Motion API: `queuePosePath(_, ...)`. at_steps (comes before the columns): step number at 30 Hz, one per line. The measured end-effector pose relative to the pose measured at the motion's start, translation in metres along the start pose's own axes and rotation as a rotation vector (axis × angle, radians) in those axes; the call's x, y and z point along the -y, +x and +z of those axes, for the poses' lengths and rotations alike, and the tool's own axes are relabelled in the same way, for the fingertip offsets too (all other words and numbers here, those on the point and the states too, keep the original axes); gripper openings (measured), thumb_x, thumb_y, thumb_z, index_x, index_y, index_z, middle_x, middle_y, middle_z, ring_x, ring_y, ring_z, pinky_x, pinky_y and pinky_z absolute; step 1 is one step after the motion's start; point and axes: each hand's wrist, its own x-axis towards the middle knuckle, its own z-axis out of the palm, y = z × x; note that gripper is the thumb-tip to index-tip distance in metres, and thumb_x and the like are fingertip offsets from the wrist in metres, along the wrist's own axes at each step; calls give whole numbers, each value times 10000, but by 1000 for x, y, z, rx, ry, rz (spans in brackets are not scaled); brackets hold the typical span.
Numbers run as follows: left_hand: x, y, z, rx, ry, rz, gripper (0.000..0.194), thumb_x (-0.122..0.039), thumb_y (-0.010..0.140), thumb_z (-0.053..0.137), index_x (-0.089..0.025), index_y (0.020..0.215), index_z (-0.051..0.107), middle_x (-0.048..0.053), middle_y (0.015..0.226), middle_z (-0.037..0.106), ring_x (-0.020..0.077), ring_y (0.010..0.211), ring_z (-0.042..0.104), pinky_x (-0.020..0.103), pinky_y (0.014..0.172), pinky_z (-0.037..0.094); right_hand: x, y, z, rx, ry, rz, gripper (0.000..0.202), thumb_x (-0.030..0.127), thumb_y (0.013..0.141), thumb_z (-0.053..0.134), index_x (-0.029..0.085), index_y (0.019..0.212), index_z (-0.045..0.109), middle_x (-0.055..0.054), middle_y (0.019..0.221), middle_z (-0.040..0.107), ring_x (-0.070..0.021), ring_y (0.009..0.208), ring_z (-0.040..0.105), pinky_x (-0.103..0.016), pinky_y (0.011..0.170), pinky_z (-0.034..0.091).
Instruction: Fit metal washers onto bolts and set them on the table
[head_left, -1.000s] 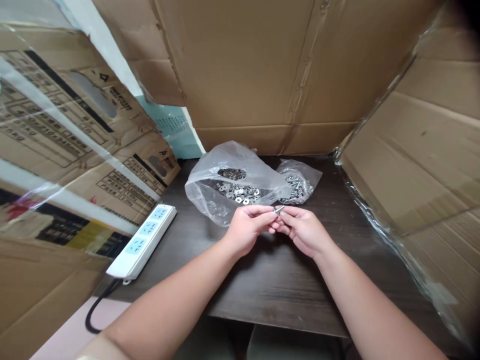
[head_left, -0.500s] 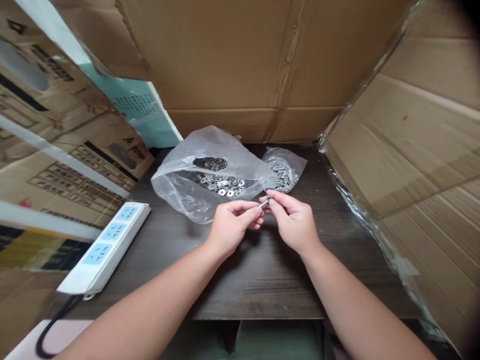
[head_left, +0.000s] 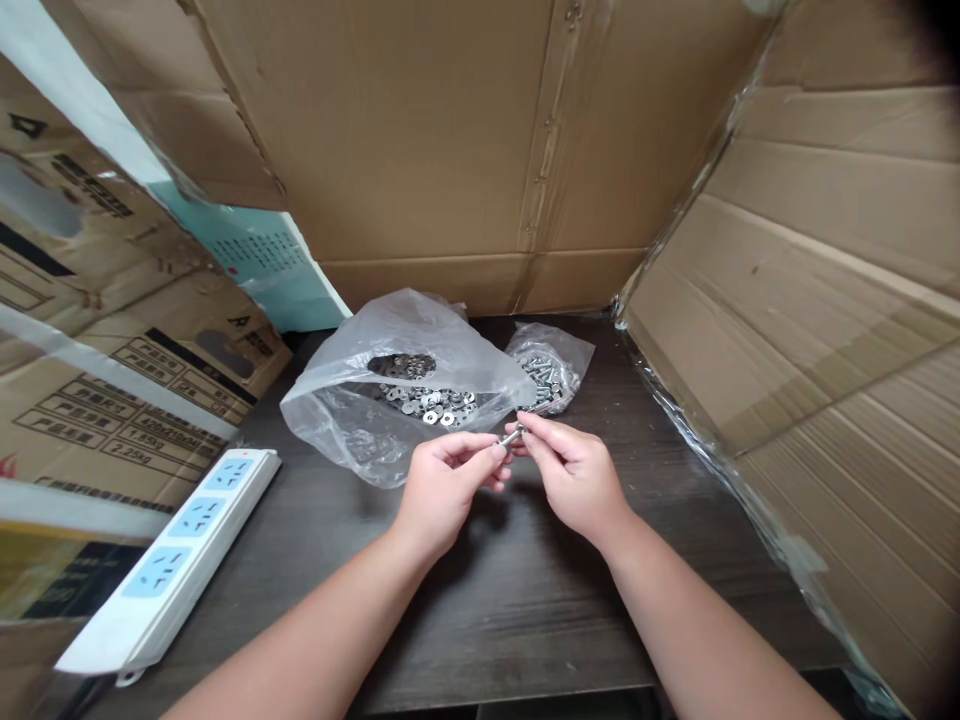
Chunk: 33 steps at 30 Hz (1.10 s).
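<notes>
Cardboard (head_left: 405, 130) walls in the dark table (head_left: 517, 620) across the back and down both sides of my view, with printed panels at the left and a pale blue-green sheet (head_left: 274, 260) leaning behind the table's far left corner. Near the middle of the frame I have the bolt (head_left: 511, 437), small and metallic, held above the table between both hands. My left hand (head_left: 441, 490) is closed to a pinch, thumb and fingertips on the bolt's lower-left end. My right hand (head_left: 581, 480) pinches at the upper-right end, its fingers drawn together there; a small piece of metal shows at that end, but I cannot tell whether it is the head or a separate part. Just beyond my left hand, the big bag (head_left: 337, 375), clear and crumpled, lies with washers (head_left: 448, 418) heaped inside, some seen through a hole in the plastic. Beside it, to the right and behind my fingers, sits the small bag (head_left: 576, 350), full of screws (head_left: 541, 375). At the lower left, well apart from the hands, the white power strip (head_left: 225, 530) lies slantwise with three blue socket faces up, its dark cord (head_left: 88, 695) running off at the bottom edge.
</notes>
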Motion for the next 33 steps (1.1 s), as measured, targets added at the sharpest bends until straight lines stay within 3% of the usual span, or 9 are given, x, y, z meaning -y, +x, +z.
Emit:
queuePosePath(6,-2,0,0,15,-26,-2,272,-297,648,769,-110,833,701,56,721,684,89,594,623,190,548,517,4,1,-1,-24,-20,-63,292,230,871,497,131,1079,676,-56,1011,672,-64,828,670,-178,801,595)
queuePosePath(13,-3,-2,2,7,-4,-1,277,-288,642,770,-95,829,699,75,748,695,91,596,622,193,541,524,10,-1,0,1,80,-11,271,246,870,501,140,1037,686,-70,1048,657,-75,806,671,-197,771,608)
queuePosePath(20,-1,0,2,-43,-16,-10,276,-277,633,773,-91,819,689,52,695,675,96,592,631,179,532,526,2,2,-9,-13,-173,-239,238,193,862,522,154,1022,694,-41,1021,670,-69,920,652,-185,854,570)
queuePosePath(24,-3,-1,2,-7,-84,-52,283,-255,622,782,-78,820,686,71,716,683,100,594,636,165,516,515,-1,5,-18,111,-168,-319,328,165,872,502,173,1174,631,-42,1013,653,-45,916,628,-177,843,553)
queuePosePath(29,-7,-1,2,49,-188,-176,263,-229,623,784,-64,803,685,89,691,683,83,574,629,124,496,493,4,7,-25,237,-65,-239,261,203,883,490,159,1064,672,-50,1000,635,-35,875,621,-165,803,557)
queuePosePath(33,-8,-1,2,94,-198,-177,259,-234,640,775,-74,829,700,96,736,697,81,602,642,112,505,499,6,5,-26,223,48,-8,252,292,859,543,135,1023,651,-46,975,659,-54,840,661,-159,799,574)
